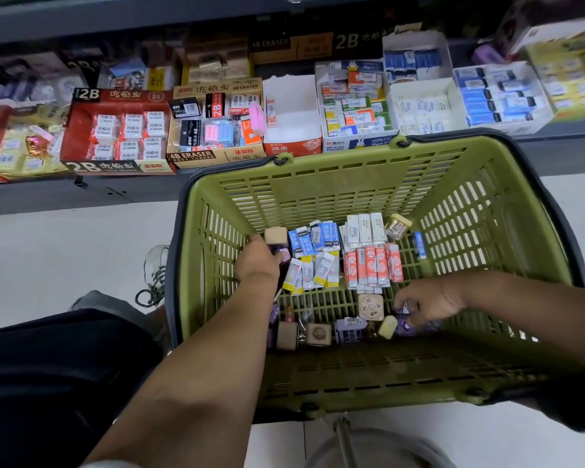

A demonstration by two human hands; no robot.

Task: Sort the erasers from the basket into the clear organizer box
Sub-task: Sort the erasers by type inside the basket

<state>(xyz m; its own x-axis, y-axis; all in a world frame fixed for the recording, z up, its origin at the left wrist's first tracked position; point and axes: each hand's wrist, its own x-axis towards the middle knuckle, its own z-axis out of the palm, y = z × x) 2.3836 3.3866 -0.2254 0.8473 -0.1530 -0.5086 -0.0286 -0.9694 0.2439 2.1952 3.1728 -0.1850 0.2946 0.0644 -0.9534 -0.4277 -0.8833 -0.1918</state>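
Head view: held left hand (257, 261) low in the basket (318, 163), fingers hidden beneath it, grip impossible to tell; pinched a purple eraser (405, 309) with right hand (426, 304), likely for lifting out; saw sleeved erasers (372, 265) between and beyond both hands, no clear box

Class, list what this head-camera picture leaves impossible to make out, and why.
Head view: what the left hand grips, hidden behind its back.
Head view: whether the right hand grips the small purple erasers under its curled fingers.
The clear organizer box: nowhere in frame.
Print on the red-and-white sleeved erasers in the green plastic basket: too small.
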